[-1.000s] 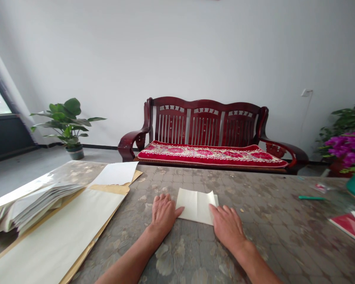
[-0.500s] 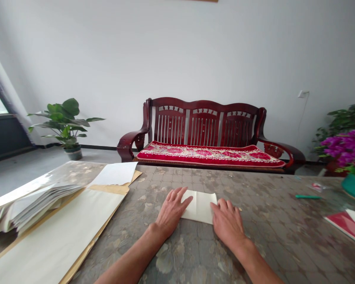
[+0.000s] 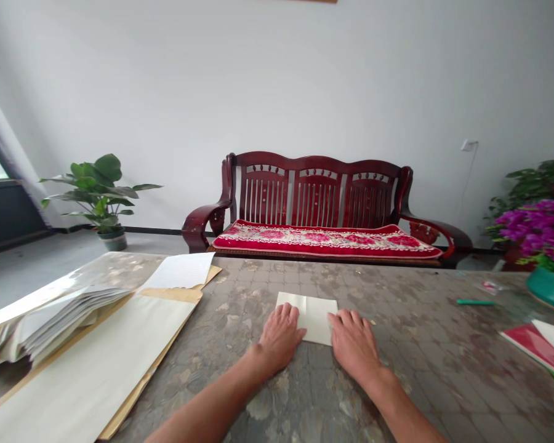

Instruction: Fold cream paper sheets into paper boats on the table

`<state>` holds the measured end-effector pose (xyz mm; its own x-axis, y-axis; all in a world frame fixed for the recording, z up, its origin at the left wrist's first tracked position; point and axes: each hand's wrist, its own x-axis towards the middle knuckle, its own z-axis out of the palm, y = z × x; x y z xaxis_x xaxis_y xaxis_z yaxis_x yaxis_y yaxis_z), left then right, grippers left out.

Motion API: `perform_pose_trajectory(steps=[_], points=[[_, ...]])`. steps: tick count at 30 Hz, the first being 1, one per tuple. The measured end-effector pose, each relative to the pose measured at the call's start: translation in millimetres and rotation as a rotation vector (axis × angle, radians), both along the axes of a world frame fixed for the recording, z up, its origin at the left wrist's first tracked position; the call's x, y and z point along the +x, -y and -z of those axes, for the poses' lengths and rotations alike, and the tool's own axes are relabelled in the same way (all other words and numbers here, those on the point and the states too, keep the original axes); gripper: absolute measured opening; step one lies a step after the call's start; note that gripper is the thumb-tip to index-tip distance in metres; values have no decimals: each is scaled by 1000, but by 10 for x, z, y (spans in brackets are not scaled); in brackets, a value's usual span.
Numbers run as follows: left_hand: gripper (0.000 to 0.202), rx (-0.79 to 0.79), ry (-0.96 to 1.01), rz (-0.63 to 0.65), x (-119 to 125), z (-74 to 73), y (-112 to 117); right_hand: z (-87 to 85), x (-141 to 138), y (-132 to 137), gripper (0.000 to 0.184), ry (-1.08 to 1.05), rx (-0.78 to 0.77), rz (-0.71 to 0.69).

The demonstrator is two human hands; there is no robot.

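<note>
A cream sheet of paper (image 3: 317, 314), folded into a small rectangle with a crease down it, lies on the patterned tabletop in front of me. My left hand (image 3: 282, 332) rests over its left part, fingers stretched forward and pressed lightly down, the thumb apart near the lower edge. At the right edge of the paper, my right hand (image 3: 353, 335) has its fingers bent and the thumb side on the margin, holding that edge. The fingertips beneath the right hand are partly hidden.
Large cream sheets on brown paper (image 3: 96, 363) and a fanned paper stack (image 3: 69, 326) lie left. A lined white sheet (image 3: 178, 271) sits behind them. To the right are a green pen (image 3: 475, 302), a red booklet (image 3: 535, 344) and purple flowers (image 3: 538, 227). A wooden bench (image 3: 316, 200) stands beyond.
My left hand has slid down and slightly right over the paper, drawing its thumb lower and uncovering the top left corner. My right hand stays at the right edge.
</note>
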<state>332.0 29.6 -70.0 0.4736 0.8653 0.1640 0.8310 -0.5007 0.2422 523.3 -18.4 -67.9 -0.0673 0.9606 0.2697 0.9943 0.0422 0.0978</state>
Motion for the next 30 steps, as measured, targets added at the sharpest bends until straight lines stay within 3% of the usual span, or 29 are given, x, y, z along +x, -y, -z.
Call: perform_pose_trajectory(steps=[3, 7, 12, 15, 18, 24, 30], points=[[35, 43, -9, -36, 112, 65, 31, -23, -4, 13, 32, -2, -6, 15], [55, 87, -39, -36, 138, 265, -1, -31, -7, 6, 33, -49, 17, -3], [59, 117, -103, -32, 126, 410, -47, 134, -117, -36, 49, -252, 113, -285], [58, 146, -133, -20, 116, 421, -53, 281, -177, -12, 56, -292, -17, -390], [59, 142, -144, -6, 101, 385, -45, 356, -149, 37, 64, -255, -168, -396], [60, 107, -159, 21, 49, 271, -13, 244, -34, 94, 69, -201, -308, -347], [57, 135, -154, -9, -85, 284, -9, 154, 93, 144, 68, -188, -359, -288]])
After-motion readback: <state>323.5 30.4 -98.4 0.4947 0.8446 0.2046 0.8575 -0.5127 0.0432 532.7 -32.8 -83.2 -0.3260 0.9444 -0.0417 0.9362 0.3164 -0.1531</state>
